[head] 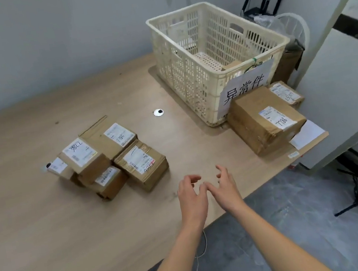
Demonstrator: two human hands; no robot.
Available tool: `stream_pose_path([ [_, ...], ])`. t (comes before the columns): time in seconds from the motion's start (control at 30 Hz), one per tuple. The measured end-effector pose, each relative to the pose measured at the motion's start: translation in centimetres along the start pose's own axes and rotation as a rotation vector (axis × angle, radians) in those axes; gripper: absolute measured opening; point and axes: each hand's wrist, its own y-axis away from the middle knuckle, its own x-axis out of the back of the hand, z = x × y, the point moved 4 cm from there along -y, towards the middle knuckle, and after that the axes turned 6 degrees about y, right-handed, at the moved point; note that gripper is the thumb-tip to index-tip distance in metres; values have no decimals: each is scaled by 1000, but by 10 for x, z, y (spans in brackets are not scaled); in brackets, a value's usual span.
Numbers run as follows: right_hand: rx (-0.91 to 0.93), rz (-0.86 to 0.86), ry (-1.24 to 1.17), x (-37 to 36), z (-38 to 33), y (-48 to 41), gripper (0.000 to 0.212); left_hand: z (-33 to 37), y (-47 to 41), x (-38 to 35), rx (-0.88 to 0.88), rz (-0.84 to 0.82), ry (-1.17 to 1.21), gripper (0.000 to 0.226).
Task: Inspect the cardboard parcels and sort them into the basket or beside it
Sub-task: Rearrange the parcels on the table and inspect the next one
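On the wooden tabletop [47,226], toward its far right corner: a cream lattice basket [182,74] with a paper sign [245,87] on its near wall and one cardboard parcel [231,65] inside against that wall. Left of centre, a huddle of labelled parcels [111,160], touching and partly stacked; at the right edge, a large parcel [253,121] against the basket's near wall, a smaller parcel [284,93] just behind. Over the near edge, left hand [192,197] and right hand [225,189] side by side, gripping nothing, fingers loosely curled and spread, thumbs close together.
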Motion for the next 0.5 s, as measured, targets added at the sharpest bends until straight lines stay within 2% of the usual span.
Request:
stream_pose_path([
  [0.23,23,-149,60,-117,-87,-2,60,-27,-46,134,96,115,39,23],
  [0.3,34,-168,81,-153,-111,-6,57,-30,-65,175,117,206,56,27],
  [0.4,47,-178,50,-193,-148,-12,50,-30,-96,237,86,428,61,32],
  [0.5,34,-187,-28,-221,-185,-23,51,-25,-138,293,70,524,60,39],
])
